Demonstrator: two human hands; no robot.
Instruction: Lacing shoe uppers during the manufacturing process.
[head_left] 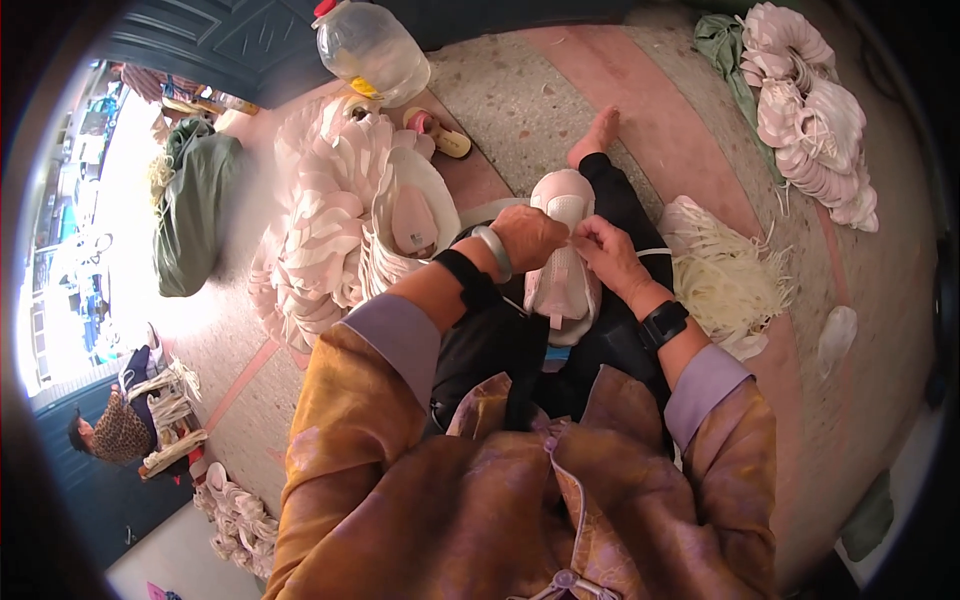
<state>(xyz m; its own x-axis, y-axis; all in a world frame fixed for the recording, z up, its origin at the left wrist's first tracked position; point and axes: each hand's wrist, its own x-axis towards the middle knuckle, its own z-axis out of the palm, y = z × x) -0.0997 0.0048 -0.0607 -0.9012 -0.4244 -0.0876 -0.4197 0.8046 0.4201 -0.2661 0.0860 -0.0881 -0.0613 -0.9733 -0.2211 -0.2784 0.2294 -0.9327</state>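
A pale pink and white shoe [562, 290] lies lengthwise between my legs, toe pointing away from me. My left hand [530, 240] is closed in a pinch over the shoe's left side, near its lacing area. From the right, my right hand [608, 256] meets it there, thumb and fingers pressed together. Whatever the fingertips hold is too small to make out. A short white strand [655, 252] shows across my right leg, beside the right hand. To the right of that leg lies a heap of white shoelaces [735, 285].
A large pile of pale shoe uppers [320, 220] spreads at left. Behind it stand a clear plastic jug [372, 52] and a slipper [440, 134]. More stacked uppers [812, 120] lie far right, and a green sack [195, 210] far left. Another person [118, 430] sits at lower left.
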